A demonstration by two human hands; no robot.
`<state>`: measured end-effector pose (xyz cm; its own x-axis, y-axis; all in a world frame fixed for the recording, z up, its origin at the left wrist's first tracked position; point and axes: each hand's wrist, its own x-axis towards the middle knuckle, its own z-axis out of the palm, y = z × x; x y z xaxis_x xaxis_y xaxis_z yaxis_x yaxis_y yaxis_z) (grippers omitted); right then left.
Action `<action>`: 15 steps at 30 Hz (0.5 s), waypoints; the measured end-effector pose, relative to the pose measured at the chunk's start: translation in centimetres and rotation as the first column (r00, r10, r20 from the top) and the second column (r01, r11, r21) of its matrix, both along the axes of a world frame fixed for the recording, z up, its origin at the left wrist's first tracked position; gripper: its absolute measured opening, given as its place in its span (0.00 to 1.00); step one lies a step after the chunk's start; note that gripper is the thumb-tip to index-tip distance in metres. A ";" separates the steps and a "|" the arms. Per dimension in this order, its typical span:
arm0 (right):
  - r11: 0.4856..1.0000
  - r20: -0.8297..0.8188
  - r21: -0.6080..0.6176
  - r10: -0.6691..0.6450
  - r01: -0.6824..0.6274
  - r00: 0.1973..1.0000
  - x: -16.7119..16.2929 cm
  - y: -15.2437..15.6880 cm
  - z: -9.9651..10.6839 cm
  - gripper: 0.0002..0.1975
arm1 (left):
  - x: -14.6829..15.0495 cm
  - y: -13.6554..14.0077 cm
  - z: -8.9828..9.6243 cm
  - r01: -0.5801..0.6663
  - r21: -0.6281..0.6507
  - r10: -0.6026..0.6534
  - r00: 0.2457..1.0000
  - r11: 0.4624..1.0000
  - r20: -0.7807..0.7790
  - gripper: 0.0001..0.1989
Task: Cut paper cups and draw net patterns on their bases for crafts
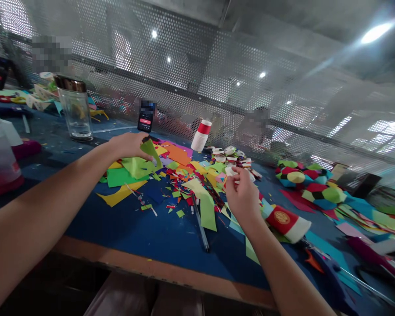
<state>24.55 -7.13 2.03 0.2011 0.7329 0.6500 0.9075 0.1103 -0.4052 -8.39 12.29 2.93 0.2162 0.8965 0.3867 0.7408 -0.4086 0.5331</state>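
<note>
My left hand [131,147] reaches over the left side of a heap of coloured paper scraps, its fingers closed on a piece of olive-green paper [152,153]. Under it lie a light-green sheet [136,167] and a brighter green one [118,177]. My right hand [243,195] is at the heap's right side, fingers curled in a pinch beside a white piece [231,171]; whether they grip it is unclear. Between the hands are small paper clippings [181,177], a pale-green strip [206,204] and a pen [201,228].
A glass jar [75,109] and a phone [146,116] stand at the back left. Upright paper cups [201,136] are near the mesh screen. A red-and-white cup [288,223] lies right, beside scissors [329,267]. Patchwork paper balls [324,195] sit farther right.
</note>
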 end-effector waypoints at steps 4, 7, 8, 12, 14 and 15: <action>0.989 0.052 0.136 0.048 -0.054 0.997 -0.3 0.2 -0.6 0.17 | 1.9 -0.3 1.0 0.080 -0.049 -0.081 0.997 0.996 -0.021 0.19; 0.971 0.129 0.180 0.135 -0.157 0.982 -1.1 -0.2 -0.8 0.14 | 4.5 1.1 2.5 0.100 -0.052 -0.099 0.995 0.994 0.029 0.18; 0.961 0.165 0.180 0.181 -0.210 0.970 -1.5 -0.5 -0.8 0.13 | 5.6 1.8 3.1 0.095 -0.053 -0.093 0.995 0.994 0.046 0.17; 0.875 0.356 0.143 0.390 -0.462 0.849 -3.2 -1.8 -0.4 0.13 | 11.2 5.1 5.7 0.056 -0.063 -0.048 0.992 0.996 0.117 0.16; 0.815 0.434 0.115 0.474 -0.569 0.766 -4.1 -2.4 -0.3 0.14 | 14.2 7.0 6.4 0.054 -0.088 -0.041 0.989 0.995 0.144 0.16; 0.789 0.458 0.100 0.504 -0.606 0.732 -4.5 -2.6 -0.3 0.14 | 15.7 7.9 6.6 0.059 -0.103 -0.042 0.987 0.993 0.157 0.17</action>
<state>20.08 -9.71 1.75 -0.4994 0.4512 0.7396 0.7233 0.6871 0.0693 7.28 20.16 9.56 0.2077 0.9239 0.3213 0.6264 -0.3779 0.6818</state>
